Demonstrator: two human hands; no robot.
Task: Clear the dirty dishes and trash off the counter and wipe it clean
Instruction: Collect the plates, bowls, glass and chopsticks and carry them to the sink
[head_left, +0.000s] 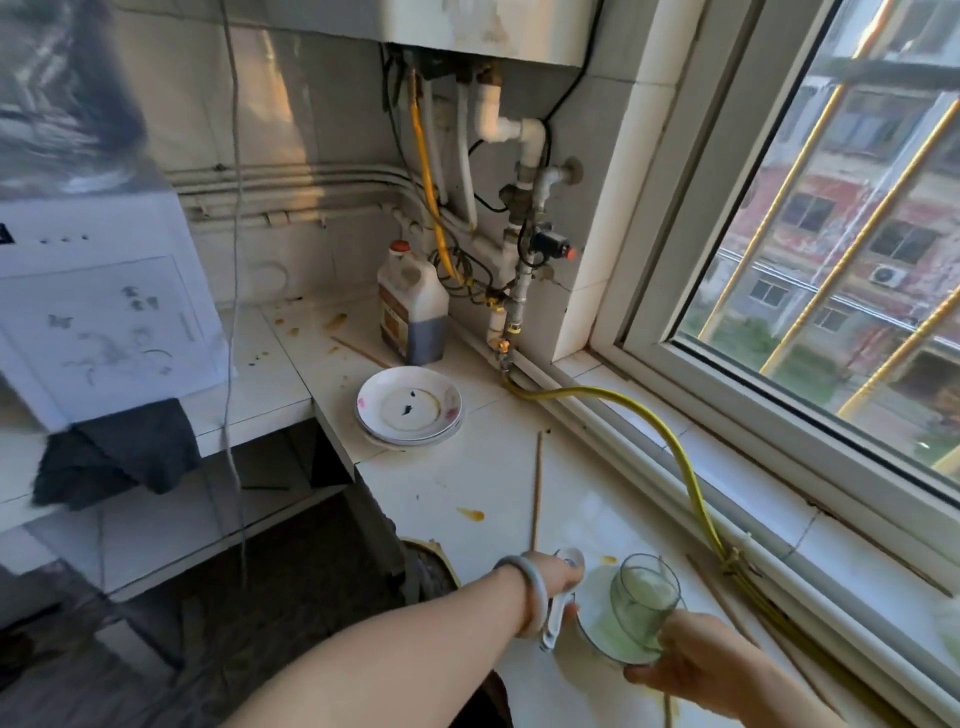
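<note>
A: Head view: what am I gripping?

B: Your left hand (550, 574) grips a white ceramic spoon (553, 621), and your right hand (691, 660) holds a clear glass tumbler (644, 608), low over the white tiled counter's (467, 478) near end. Ahead lie a wooden chopstick (536, 493), an orange spill (470, 514), stacked white plates (410, 410) and a yellow hose (687, 470).

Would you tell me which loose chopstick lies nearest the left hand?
The chopstick between the stacked plates and the left hand; the others lie by the jug and along the window frame.

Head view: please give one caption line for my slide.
Left hand holds a white spoon and right hand grips a glass at a stained counter with stacked plates.
</note>
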